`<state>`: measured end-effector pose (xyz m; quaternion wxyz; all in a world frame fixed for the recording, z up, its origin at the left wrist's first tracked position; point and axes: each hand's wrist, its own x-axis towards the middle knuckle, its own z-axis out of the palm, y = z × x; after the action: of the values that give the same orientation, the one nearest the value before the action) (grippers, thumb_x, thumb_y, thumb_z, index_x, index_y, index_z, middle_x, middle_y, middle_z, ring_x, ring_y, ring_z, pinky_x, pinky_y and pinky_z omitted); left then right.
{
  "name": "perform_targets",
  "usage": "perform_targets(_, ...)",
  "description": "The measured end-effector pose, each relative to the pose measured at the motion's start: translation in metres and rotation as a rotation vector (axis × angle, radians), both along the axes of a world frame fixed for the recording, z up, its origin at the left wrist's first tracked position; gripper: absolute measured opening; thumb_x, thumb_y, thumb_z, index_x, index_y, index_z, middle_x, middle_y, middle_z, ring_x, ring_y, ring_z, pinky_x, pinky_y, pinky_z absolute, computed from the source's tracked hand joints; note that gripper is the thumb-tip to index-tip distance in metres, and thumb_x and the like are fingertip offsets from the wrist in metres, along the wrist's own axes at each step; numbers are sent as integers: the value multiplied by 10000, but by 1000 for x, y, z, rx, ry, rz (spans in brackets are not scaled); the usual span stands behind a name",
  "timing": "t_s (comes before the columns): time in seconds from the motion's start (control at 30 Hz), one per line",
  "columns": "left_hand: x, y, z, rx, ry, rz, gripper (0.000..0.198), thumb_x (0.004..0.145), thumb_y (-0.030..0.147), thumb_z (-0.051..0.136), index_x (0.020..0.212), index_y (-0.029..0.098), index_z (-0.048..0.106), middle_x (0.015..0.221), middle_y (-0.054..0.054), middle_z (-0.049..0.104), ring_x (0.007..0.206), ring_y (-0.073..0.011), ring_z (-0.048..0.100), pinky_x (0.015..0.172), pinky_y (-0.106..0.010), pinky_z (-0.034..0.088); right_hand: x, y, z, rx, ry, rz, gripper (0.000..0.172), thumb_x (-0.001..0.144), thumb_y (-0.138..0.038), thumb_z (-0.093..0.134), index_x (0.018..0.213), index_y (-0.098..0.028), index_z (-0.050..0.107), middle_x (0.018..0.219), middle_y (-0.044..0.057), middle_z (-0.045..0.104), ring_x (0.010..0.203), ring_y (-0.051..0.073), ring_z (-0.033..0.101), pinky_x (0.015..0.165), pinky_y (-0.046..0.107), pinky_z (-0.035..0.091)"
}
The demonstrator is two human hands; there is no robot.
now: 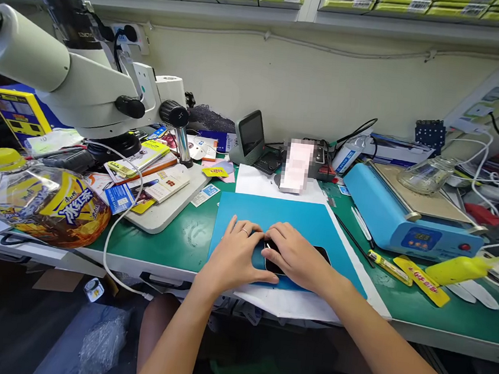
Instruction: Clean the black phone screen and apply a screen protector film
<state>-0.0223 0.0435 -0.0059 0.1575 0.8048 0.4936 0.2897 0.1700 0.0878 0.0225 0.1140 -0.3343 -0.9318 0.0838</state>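
A dark smartphone [323, 253] lies flat on a blue mat [274, 210], mostly covered by my hands. My left hand [237, 256], with a ring on one finger, curves around the phone's left end; its thumb lies along the near edge and its index finger reaches the far side. Across the phone lies my right hand [298, 254], fingers bent and thumb drawn in near the left end. A small pale glint shows at those fingertips, but what they pinch is hidden. White paper [290, 304] sticks out from under the mat.
A microscope [104, 85] and a tea bottle [51, 205] stand at left. To the right are a blue heating plate [423, 235] with a glass jar [427, 173], a yellow squeeze bottle [457, 269] and tweezers [353, 239]. A small screen device [251, 133] stands behind the mat.
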Motion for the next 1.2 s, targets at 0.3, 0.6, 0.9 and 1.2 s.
perform_targets(0.3,1,1,0,-6,-21,3,634,761,632,810,1233,249,633,1211,-46,639,1238,-288,546,1263,-604,150,0,5,-8,-45,60,9,582,974,-711,286,1016,-199,559,1033,114,613,901,268,528,813,449,478)
perform_targets(0.6,-1,1,-1,-18,-5,-15,610,789,639,781,1254,270,638,1235,-54,629,1265,-300,527,1265,-614,112,1,6,-9,-65,153,13,689,919,-797,220,1015,-209,566,1139,148,619,980,294,584,831,476,516)
perform_targets(0.9,-1,2,-1,-30,28,-15,715,780,657,786,1375,314,587,1288,-49,621,1306,-302,502,1268,-616,77,4,4,-9,-86,236,8,781,885,-835,195,1083,-198,600,1326,195,570,1150,324,611,903,485,558)
perform_targets(1.2,-1,2,-3,-22,58,-5,683,767,659,801,1336,324,626,1285,-56,608,1277,-301,525,1260,-626,107,18,-3,-3,54,378,79,711,955,-749,249,1122,-194,661,1323,196,627,1228,319,605,986,481,535)
